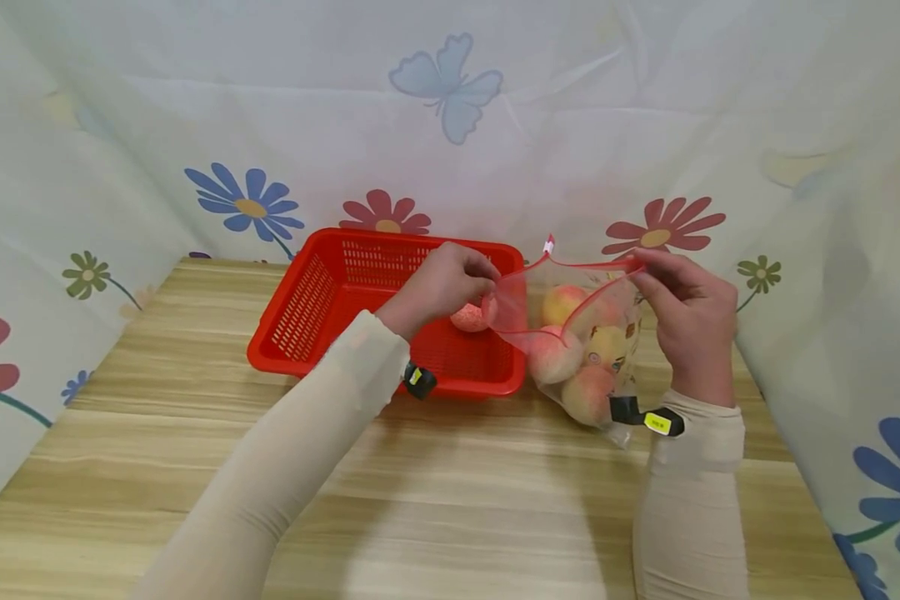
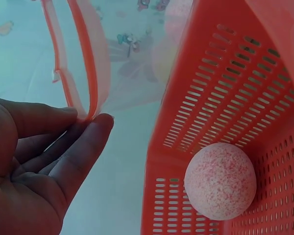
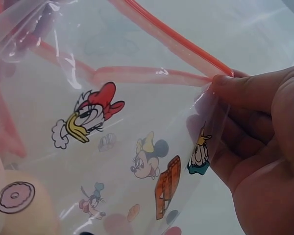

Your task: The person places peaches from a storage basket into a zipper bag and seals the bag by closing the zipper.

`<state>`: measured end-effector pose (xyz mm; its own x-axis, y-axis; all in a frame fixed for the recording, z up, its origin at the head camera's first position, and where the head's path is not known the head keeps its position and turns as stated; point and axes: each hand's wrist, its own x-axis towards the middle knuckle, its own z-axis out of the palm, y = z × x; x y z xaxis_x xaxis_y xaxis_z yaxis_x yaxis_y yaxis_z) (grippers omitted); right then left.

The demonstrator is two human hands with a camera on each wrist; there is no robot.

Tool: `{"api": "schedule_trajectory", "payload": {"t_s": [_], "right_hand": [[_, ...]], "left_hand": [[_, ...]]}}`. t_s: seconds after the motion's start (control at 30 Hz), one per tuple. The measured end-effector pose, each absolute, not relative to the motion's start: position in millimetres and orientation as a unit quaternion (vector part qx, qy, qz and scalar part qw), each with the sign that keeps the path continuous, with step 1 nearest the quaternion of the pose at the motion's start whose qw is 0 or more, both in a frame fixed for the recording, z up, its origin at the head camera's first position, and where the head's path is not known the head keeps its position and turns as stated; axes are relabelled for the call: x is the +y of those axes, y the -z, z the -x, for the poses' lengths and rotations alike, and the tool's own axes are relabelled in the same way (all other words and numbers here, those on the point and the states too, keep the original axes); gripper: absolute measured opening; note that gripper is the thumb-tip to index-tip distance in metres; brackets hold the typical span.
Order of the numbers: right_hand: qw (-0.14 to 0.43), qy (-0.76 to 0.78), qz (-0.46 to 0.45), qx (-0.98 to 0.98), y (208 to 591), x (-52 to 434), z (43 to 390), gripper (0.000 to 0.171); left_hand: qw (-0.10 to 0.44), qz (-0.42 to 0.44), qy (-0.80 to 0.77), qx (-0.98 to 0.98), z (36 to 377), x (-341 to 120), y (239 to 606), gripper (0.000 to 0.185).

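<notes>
A clear zip bag (image 1: 621, 333) printed with cartoon figures has a red zip edge, and its mouth is spread apart. Several peach-like balls (image 1: 588, 395) lie inside it. My left hand (image 1: 444, 287) pinches the left end of the bag's mouth between thumb and fingers, above the basket's right side. At the opposite end, my right hand (image 1: 690, 317) pinches the zip edge; the right wrist view shows thumb and fingers meeting on it. One speckled pink ball (image 2: 220, 181) sits in the right part of the red basket (image 1: 386, 385), partly hidden by my left hand in the head view.
The basket with slotted walls stands on a wood-grain table (image 1: 450, 508), left of the bag and touching or nearly touching it. A flower-printed cloth (image 1: 570, 167) hangs behind the table and at both sides. A small white zip pull (image 1: 548, 245) sticks up from the bag's edge.
</notes>
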<state>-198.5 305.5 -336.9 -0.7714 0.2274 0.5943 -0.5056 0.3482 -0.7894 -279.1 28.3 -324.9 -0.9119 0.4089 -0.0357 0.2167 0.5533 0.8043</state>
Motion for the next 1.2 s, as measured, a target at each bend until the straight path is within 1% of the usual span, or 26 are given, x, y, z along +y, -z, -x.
{"api": "schedule_trajectory", "payload": {"t_s": [0.17, 0.53, 0.67, 0.7, 0.83, 1.0, 1.2], "right_hand": [[0.322, -0.551, -0.085, -0.765, 336.9, 305.1, 198.2, 0.027], [0.329, -0.551, -0.106, -0.76, 336.5, 304.8, 197.3, 0.025], [0.328, -0.561, -0.116, -0.751, 337.3, 305.3, 198.4, 0.025], [0.327, -0.564, -0.118, -0.748, 337.5, 305.4, 198.4, 0.024], [0.329, -0.562, -0.121, -0.749, 337.6, 305.4, 198.2, 0.024], [0.332, -0.545, -0.111, -0.762, 337.2, 304.9, 196.9, 0.024], [0.335, -0.543, -0.119, -0.761, 337.4, 305.7, 197.6, 0.023]], "left_hand": [[0.107, -0.176, -0.438, 0.875, 281.3, 25.4, 324.2, 0.018], [0.108, -0.159, -0.429, 0.883, 292.1, 23.3, 326.7, 0.019], [0.103, -0.157, -0.423, 0.886, 296.8, 22.9, 329.6, 0.027], [0.104, -0.154, -0.424, 0.887, 298.1, 22.9, 330.4, 0.026], [0.107, -0.15, -0.42, 0.889, 303.7, 22.7, 332.9, 0.023], [0.119, -0.148, -0.402, 0.896, 310.5, 23.7, 334.9, 0.03], [0.133, -0.133, -0.39, 0.901, 315.7, 25.8, 336.5, 0.024]]}}
